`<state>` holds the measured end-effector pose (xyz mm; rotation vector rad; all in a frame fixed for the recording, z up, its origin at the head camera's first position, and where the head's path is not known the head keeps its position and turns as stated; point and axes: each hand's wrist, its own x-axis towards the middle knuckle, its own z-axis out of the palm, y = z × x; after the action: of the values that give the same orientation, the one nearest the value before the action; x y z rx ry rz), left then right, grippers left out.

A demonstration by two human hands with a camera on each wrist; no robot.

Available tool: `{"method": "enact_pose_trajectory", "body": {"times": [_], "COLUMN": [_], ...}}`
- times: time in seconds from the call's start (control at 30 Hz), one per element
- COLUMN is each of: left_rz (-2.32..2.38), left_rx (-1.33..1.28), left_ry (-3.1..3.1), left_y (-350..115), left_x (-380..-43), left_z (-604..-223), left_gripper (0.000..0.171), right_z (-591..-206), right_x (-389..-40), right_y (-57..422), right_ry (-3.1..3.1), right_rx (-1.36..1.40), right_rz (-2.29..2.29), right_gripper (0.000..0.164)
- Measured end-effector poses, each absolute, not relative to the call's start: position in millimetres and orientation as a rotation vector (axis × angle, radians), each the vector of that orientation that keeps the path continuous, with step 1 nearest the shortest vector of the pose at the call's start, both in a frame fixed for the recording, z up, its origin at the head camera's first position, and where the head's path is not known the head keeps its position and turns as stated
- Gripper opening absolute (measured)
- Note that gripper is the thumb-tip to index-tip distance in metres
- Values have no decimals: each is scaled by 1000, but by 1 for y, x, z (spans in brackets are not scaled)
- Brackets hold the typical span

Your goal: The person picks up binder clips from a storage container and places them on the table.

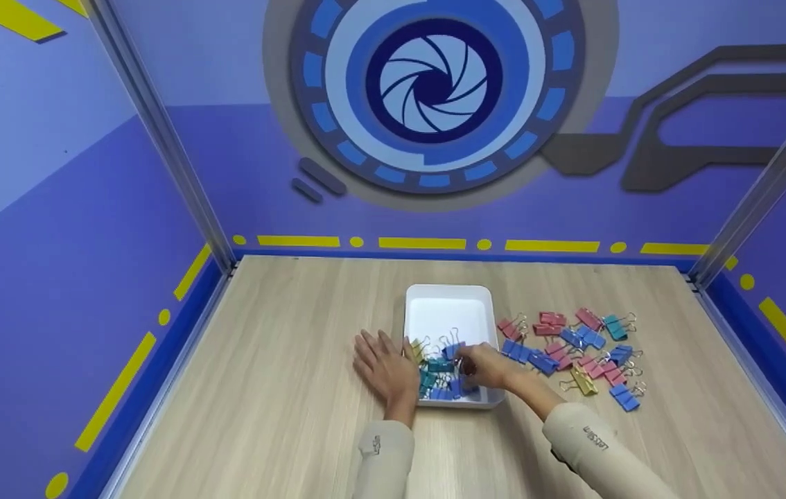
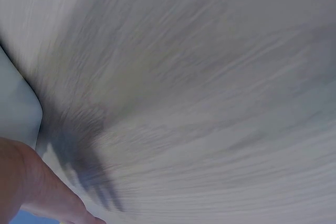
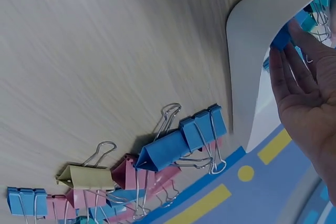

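A white tray (image 1: 448,290) lies on the table, its near half filled with blue, green and yellow binder clips. My right hand (image 1: 486,365) reaches over the tray's right rim. In the right wrist view its thumb and fingers pinch a blue binder clip (image 3: 281,38) inside the tray. Teal binder clips (image 1: 440,365) and blue ones lie close to these fingertips. My left hand (image 1: 386,369) rests along the tray's left side with its fingers straight and spread. The left wrist view catches only part of that hand (image 2: 50,192) beside the tray's corner (image 2: 18,103).
Right of the tray lies a loose group of pink, blue, yellow and teal binder clips, with a yellow binder clip (image 1: 581,380) at its near side. Blue panels (image 1: 226,173) with metal corner posts (image 1: 178,149) enclose the wooden table (image 1: 282,388) at the back and sides.
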<state>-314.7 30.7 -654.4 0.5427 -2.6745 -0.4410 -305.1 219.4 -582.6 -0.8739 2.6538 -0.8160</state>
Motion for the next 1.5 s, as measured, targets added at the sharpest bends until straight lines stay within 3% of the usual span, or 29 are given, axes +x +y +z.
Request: {"method": "enact_pose_trajectory", "body": {"times": [0.17, 0.37, 0.83, 1.13, 1.5], "left_rz": [-454, -439, -454, -443, -425], "left_rx": [548, 546, 578, 586, 560], "left_ry": [-2673, -2660, -2732, -2742, -2726], "left_y": [31, 30, 25, 25, 30], "left_x": [-314, -312, -308, -307, -315], "left_z": [-655, -658, -658, -657, -655], "left_gripper": [63, 62, 65, 64, 64], "right_z": [-587, -587, -557, -523, -520], "right_x": [-302, -301, -314, -319, -264], "right_y": [219, 220, 250, 338, 476], "right_ry": [2672, 2666, 2725, 2827, 2954], "right_rx": [-886, -873, -819, -385, 604], "right_rz": [-757, -733, -919, -1244, -1042], "right_gripper": [35, 26, 22, 27, 44]}}
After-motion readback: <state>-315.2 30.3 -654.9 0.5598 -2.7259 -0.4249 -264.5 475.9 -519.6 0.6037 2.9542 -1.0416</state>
